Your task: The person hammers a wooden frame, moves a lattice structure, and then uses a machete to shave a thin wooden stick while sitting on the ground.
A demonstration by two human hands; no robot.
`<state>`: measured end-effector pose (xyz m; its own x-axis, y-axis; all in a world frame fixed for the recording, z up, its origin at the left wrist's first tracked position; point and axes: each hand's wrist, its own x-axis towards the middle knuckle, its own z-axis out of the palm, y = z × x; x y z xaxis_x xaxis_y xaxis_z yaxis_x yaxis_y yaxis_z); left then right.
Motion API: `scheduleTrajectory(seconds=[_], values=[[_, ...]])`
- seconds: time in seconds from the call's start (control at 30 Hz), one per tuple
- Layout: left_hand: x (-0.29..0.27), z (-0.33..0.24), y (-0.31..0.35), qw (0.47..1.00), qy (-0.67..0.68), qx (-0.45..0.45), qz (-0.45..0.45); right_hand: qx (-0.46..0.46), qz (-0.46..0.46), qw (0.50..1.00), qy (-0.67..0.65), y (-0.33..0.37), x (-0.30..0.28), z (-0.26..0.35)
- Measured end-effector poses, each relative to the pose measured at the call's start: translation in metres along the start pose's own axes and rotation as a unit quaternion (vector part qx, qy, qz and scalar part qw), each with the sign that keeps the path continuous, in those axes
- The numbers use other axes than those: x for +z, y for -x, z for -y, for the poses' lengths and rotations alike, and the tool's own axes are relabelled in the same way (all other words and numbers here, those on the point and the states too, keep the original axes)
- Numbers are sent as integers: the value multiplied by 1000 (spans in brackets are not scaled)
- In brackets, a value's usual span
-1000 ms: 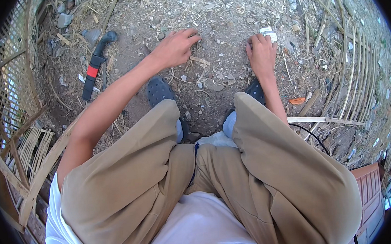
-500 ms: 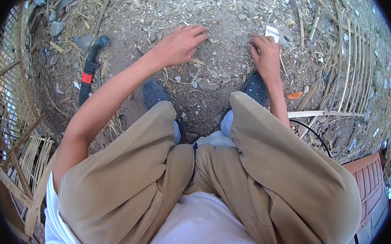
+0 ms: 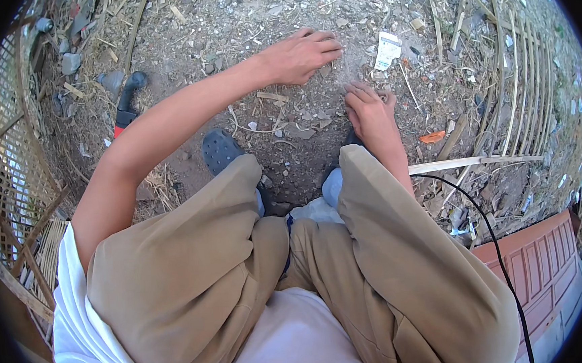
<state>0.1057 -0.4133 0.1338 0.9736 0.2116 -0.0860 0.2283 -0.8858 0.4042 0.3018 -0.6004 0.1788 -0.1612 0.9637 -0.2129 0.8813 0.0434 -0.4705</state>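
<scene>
My left hand [image 3: 306, 57] reaches across to the right just above the dirt ground [image 3: 289, 158], its fingers loosely bent and apart with nothing visible in them. My right hand [image 3: 373, 116] is lower and to the right, over the soil in front of my right shoe; its fingers bend down toward the ground and no held thing shows. The undersides of both hands are hidden. A white printed paper packet [image 3: 388, 50] lies just beyond my right hand. Between my feet and hands are wood chips [image 3: 272, 97], small stones and dry strips.
Left of my forearm lies a dark curved-handled tool [image 3: 130, 98] with a red band. Woven lattice [image 3: 10, 127] stands at far left. At right are an orange scrap [image 3: 432, 136], a pale wooden strip [image 3: 472, 163], a slatted bamboo frame [image 3: 527, 91], a black cable [image 3: 486, 218] and a reddish panel [image 3: 539, 255].
My left hand has moved right, and my right hand has come left and nearer to me, so they are closer together. The packet now shows more fully.
</scene>
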Motion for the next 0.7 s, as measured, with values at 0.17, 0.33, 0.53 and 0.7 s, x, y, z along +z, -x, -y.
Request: scheduleTrajectory(seconds=[0.17, 0.33, 0.53, 0.7], values=[[-3, 3, -10, 999, 29, -29, -12, 16, -60, 993, -104, 3, -6, 2], [8, 6, -35, 995, 37, -22, -85, 24, -144, 978, -151, -2, 12, 5], [9, -4, -67, 998, -27, 22, -52, 35, -157, 958, -239, -5, 48, 27], [11, -5, -69, 995, -82, 21, -51, 91, -196, 926, -309, -9, 46, 21]])
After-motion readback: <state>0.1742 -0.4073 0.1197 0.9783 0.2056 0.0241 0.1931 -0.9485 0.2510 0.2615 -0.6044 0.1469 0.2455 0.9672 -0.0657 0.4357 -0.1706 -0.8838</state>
